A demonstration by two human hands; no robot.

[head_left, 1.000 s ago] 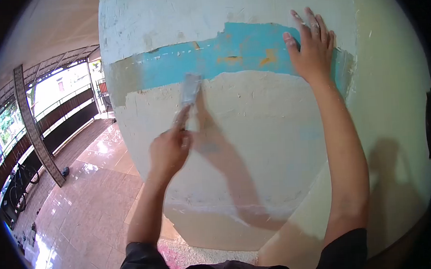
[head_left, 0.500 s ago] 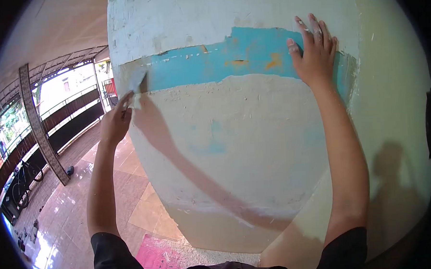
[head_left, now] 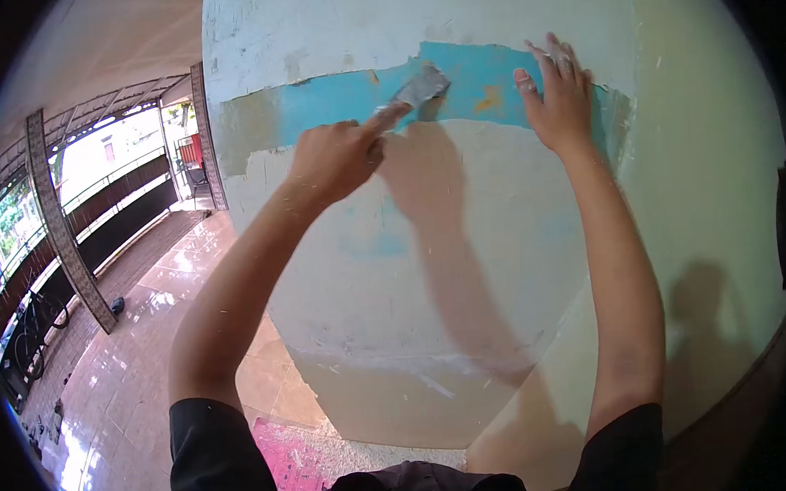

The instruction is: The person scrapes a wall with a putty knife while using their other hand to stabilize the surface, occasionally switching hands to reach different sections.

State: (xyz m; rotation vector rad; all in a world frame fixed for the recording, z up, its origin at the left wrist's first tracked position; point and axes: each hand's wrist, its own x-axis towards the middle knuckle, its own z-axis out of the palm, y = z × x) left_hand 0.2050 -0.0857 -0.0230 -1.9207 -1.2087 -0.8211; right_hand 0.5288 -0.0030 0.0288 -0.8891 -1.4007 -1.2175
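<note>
In the head view my left hand [head_left: 341,158] is closed around a scraper [head_left: 423,86], its index finger stretched along the tool. The metal blade lies on a turquoise band [head_left: 334,103] of exposed paint across the wall [head_left: 506,232]. Above and below this band the surface is whitish, with ragged edges of the coating. My right hand [head_left: 565,106] rests flat against the band's right end, fingers spread, with white residue on the fingertips. Nothing is held in it. Orange-brown spots [head_left: 489,97] show on the turquoise between the scraper and my right hand.
White flakes [head_left: 367,448] lie on the floor at the wall's foot, beside a pink sheet [head_left: 293,456]. A second wall [head_left: 696,144] meets this one on the right. To the left are shiny floor tiles [head_left: 135,371], a pillar [head_left: 63,216] and a bicycle [head_left: 41,322].
My left hand and the scraper have moved right along the turquoise band, from its left end to near its middle. My right hand stays pressed on the wall. The view has shifted slightly.
</note>
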